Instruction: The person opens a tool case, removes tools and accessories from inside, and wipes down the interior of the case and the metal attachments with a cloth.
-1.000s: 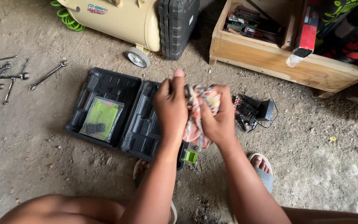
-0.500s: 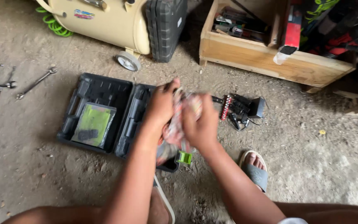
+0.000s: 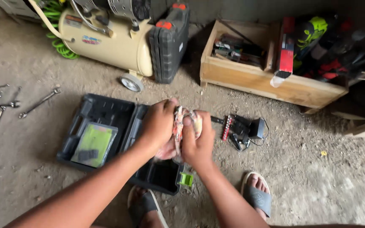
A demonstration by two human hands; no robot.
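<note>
In the middle of the frame, the left hand and the right hand both squeeze a red and white rag, fingers clenched around it. Under them, an open black tool case lies on the dirt floor. Wrenches sit at the left, and a wooden box at the upper right.

Red-and-white patterned rag, black case, cream tank

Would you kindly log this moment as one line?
left hand: grips rag | right hand: grips rag | below: open black case | right: charger | left: wrenches
</note>
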